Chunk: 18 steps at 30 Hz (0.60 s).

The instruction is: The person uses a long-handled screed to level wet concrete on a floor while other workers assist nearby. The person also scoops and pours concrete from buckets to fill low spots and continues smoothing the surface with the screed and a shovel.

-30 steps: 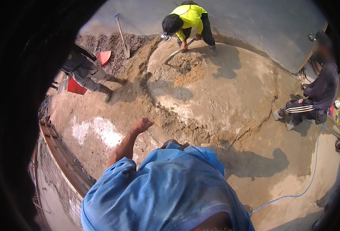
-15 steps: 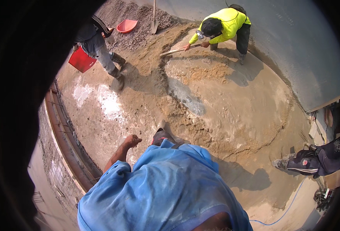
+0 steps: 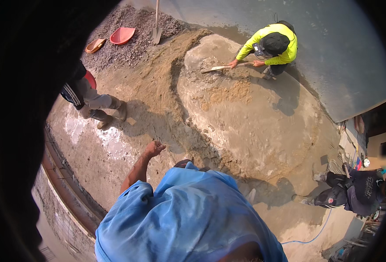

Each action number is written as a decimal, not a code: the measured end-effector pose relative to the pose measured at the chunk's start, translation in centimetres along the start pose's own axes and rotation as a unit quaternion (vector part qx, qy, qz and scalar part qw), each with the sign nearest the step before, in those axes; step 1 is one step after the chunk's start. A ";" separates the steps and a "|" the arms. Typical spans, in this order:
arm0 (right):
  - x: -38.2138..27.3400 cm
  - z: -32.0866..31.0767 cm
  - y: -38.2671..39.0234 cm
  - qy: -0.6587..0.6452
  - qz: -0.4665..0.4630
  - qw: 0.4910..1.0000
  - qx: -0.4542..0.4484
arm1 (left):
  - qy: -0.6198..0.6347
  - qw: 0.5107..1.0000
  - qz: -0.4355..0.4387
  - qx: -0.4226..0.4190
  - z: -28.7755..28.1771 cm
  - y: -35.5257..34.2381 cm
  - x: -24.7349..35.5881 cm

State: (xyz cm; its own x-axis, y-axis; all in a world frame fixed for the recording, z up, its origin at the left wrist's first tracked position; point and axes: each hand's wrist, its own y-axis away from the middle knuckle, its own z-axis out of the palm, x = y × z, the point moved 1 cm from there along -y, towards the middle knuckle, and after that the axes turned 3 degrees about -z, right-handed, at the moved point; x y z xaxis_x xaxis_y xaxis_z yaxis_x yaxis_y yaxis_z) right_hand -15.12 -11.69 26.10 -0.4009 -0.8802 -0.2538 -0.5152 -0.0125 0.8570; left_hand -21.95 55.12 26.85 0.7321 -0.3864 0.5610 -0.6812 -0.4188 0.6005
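Note:
My left hand (image 3: 154,148) hangs out ahead of my blue shirt (image 3: 193,205), over the wet grey-brown ground. Its fingers are curled in, and nothing shows in them. My right hand is out of sight, hidden by my body or outside the picture. Nearest to my left hand is a low ridge of damp sand mix (image 3: 201,142) that borders a broad wet patch (image 3: 263,126). Across that patch, a person in a bright yellow top (image 3: 271,39) bends over and holds a long wooden-handled tool (image 3: 221,68) low at the mix.
A shovel (image 3: 156,35) stands at a gravel heap (image 3: 127,56), beside a red scoop-shaped basin (image 3: 122,36) and an orange one (image 3: 95,46). One person (image 3: 94,98) stands at left by a red container (image 3: 90,80); another (image 3: 354,192) is at right. A formwork trench (image 3: 68,187) runs along the left. A blue hose (image 3: 306,241) lies behind right.
My view has shifted forward, and my left hand has swung slightly up and ahead. The yellow-topped person's tool has moved right. The person at left has turned, and the right-hand person has stepped.

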 end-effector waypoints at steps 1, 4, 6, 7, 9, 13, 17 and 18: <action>-1.2 0.8 0.3 -0.007 0.002 1.000 0.002 | -0.015 1.000 0.004 0.001 -2.0 -1.8 -0.1; -3.6 2.5 1.6 -0.020 0.014 1.000 0.013 | -0.058 0.997 0.053 0.019 -7.4 -6.1 0.4; -4.1 3.2 2.7 -0.030 0.021 0.999 0.025 | -0.057 0.996 0.055 0.031 -10.6 -8.2 1.1; -4.3 3.1 2.9 -0.031 0.023 0.999 0.034 | -0.055 0.996 0.059 0.031 -11.5 -9.0 1.7; -4.9 3.4 3.2 -0.031 0.024 0.998 0.041 | -0.045 0.994 0.074 0.059 -14.3 -9.8 1.4; -5.3 3.8 3.5 -0.025 0.022 0.999 0.040 | 0.014 0.994 0.048 0.099 -16.5 -9.4 -1.8; -5.2 3.8 4.7 -0.034 0.029 0.998 0.050 | 0.110 0.991 -0.027 0.076 -12.6 -6.1 -4.8; -5.2 4.5 4.1 -0.035 0.023 0.998 0.042 | 0.124 0.989 -0.041 0.076 -11.9 -4.7 -6.9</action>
State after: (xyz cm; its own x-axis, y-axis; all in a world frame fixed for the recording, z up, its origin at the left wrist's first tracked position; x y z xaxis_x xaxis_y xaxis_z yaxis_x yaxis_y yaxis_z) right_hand -18.61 -5.05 28.93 -0.4762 -0.8436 -0.2482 -0.5559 0.0702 0.8283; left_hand -23.82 69.56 26.89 0.7486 -0.1410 0.6478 -0.5981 -0.5654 0.5680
